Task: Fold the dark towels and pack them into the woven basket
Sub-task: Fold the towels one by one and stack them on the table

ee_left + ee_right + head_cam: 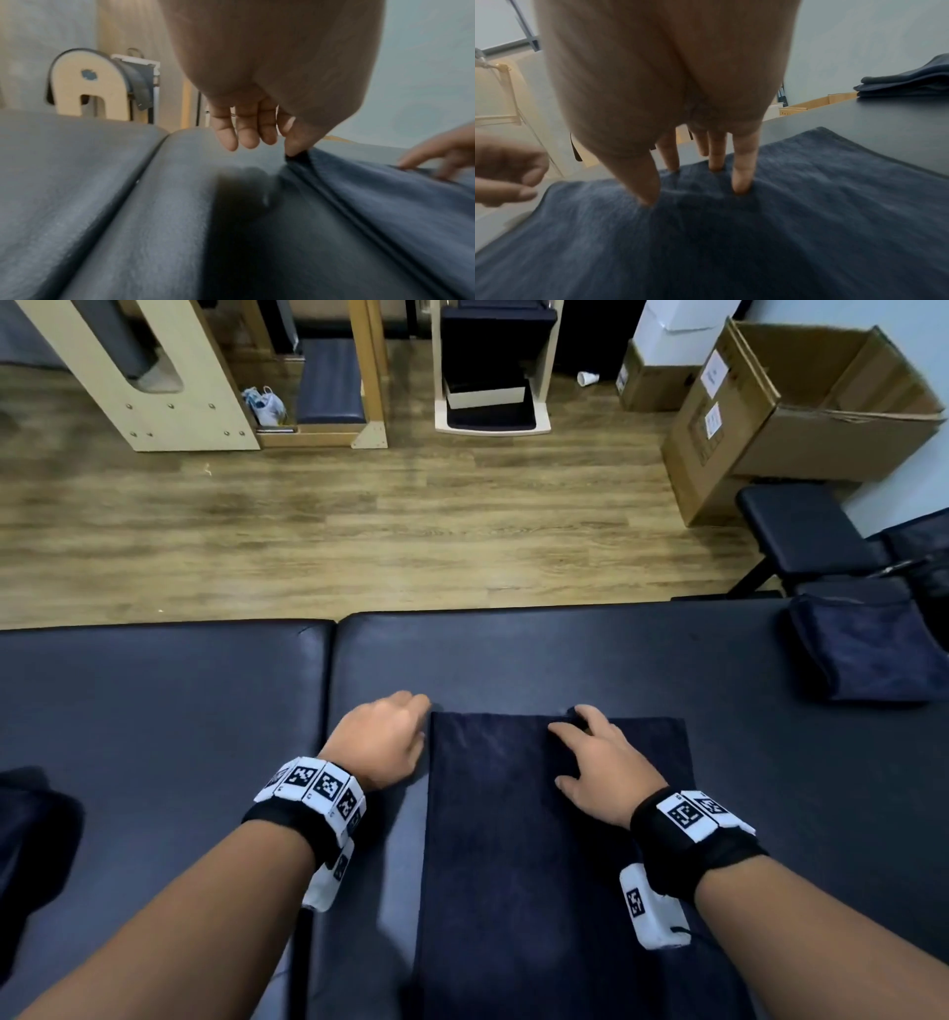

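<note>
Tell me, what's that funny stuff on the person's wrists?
Both forearms are bare, with no sleeves. Each wrist wears a black strap with white blocks printed in black-and-white square codes. A thin black cable leaves the white block under the right wrist.

Light: even, soft indoor light from above; moderately bright in the head view, dimmer in both wrist views.
Shadows: a dark patch falls on the worktop (180,203) under the left wrist camera.
Glare: faint sheen on the padded surface.
Blur: both wrist views soft and smeared.
Distortion: wide-angle bending at head-view edges.
</note>
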Demonstrator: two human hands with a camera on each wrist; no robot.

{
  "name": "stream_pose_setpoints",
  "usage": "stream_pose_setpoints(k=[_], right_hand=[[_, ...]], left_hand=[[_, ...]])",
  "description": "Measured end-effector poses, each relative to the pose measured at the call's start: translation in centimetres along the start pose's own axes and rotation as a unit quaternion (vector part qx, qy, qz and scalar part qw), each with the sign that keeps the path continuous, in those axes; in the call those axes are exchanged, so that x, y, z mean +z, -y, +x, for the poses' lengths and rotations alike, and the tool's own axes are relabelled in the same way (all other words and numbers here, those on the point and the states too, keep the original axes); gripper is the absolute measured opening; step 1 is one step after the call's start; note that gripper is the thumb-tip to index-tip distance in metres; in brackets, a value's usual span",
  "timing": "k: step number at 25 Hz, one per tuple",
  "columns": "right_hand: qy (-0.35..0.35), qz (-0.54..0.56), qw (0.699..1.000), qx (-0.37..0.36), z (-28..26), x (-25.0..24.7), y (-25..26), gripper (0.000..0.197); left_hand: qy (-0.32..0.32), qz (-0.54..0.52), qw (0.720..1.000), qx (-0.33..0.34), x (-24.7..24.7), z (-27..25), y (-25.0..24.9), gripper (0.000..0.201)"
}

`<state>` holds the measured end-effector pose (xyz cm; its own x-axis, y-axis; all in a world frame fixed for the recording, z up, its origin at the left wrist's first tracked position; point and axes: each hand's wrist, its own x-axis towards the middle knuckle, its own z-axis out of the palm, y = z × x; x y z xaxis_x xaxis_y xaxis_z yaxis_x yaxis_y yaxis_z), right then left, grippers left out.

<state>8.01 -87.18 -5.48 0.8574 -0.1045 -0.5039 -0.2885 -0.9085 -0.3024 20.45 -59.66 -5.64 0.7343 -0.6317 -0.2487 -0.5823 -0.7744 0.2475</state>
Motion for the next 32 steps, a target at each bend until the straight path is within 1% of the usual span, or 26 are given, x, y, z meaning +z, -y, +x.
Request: stream_pose_setpoints(k=[2, 3, 5, 7, 8, 9, 11, 13, 15, 16, 17, 18, 20, 23, 24, 26, 28, 30, 32], right_hand=[[-0.023, -0.027, 0.999, 0.004, -1.9, 1.0, -1.5, 0.070], [-0.025, -0.047, 0.999, 0.013, -3.0, 1.6, -2.5, 0.071], [-0.028, -0.065, 0.996, 0.049, -5.6, 2.8, -4.9, 0.074], [-0.043, -0.056, 0.994, 0.086, -8.0, 3.6, -7.0, 0.076], [-0.045, -0.050, 0.993, 0.099, -9.3, 4.0, -7.9, 0.076], [-0.043, -0.046, 0.993, 0.104, -10.7, 4.4, -8.7, 0.076], [-0.036, -0.056, 0.995, 0.079, -13.8, 5.9, -9.8, 0.074], [-0.034, -0.087, 0.996, 0.003, -17.4, 7.9, -10.7, 0.065], [-0.028, -0.105, 0.992, -0.063, -20.6, 10.0, -11.4, 0.050], [-0.027, -0.107, 0.991, -0.079, -22.3, 11.0, -11.8, 0.047], [-0.020, -0.109, 0.990, -0.086, -23.5, 11.7, -12.4, 0.049], [-0.014, -0.109, 0.990, -0.086, -24.3, 12.2, -12.9, 0.051], [-0.016, -0.112, 0.989, -0.094, -25.0, 12.6, -13.7, 0.047], [-0.040, -0.134, 0.983, -0.121, -24.7, 12.5, -14.1, 0.032], [-0.037, -0.151, 0.980, -0.121, -24.5, 12.4, -14.0, 0.032], [-0.039, -0.198, 0.972, -0.124, -24.2, 12.6, -13.9, 0.033], [-0.033, -0.236, 0.962, -0.132, -24.1, 12.9, -13.5, 0.037], [-0.017, -0.242, 0.961, -0.130, -23.8, 12.6, -13.0, 0.043], [-0.004, -0.221, 0.968, -0.119, -23.2, 11.2, -12.7, 0.045]], left_hand=[[0.006, -0.009, 0.999, 0.041, 0.1, -2.2, -2.2, 0.015], [0.021, -0.007, 0.998, 0.062, 0.4, -3.4, -3.4, 0.017], [0.084, 0.018, 0.992, 0.089, 1.8, -5.8, -5.8, 0.020], [0.150, 0.042, 0.984, 0.081, 3.7, -8.1, -7.8, 0.020], [0.157, 0.049, 0.984, 0.068, 4.6, -9.2, -8.8, 0.018], [0.147, 0.057, 0.986, 0.052, 5.4, -10.3, -9.7, 0.015], [0.135, 0.084, 0.987, 0.033, 6.7, -12.7, -11.3, 0.015], [0.135, 0.094, 0.985, 0.048, 7.9, -15.7, -12.9, 0.017], [0.154, 0.099, 0.981, 0.070, 8.7, -18.7, -13.6, 0.030], [0.173, 0.108, 0.976, 0.071, 9.1, -20.2, -13.8, 0.039], [0.174, 0.118, 0.976, 0.064, 9.5, -21.3, -13.8, 0.045], [0.161, 0.118, 0.978, 0.059, 9.9, -22.1, -13.5, 0.048], [0.150, 0.121, 0.980, 0.054, 10.1, -22.8, -13.2, 0.048], [0.149, 0.155, 0.975, 0.058, 9.9, -22.7, -13.4, 0.045], [0.149, 0.169, 0.972, 0.065, 9.8, -22.6, -13.6, 0.042], [0.127, 0.197, 0.968, 0.093, 9.9, -22.7, -13.8, 0.034], [0.120, 0.219, 0.963, 0.103, 9.8, -22.7, -14.0, 0.030], [0.123, 0.235, 0.959, 0.100, 9.8, -22.5, -14.1, 0.032], [0.141, 0.246, 0.955, 0.088, 9.6, -22.0, -14.5, 0.036]])
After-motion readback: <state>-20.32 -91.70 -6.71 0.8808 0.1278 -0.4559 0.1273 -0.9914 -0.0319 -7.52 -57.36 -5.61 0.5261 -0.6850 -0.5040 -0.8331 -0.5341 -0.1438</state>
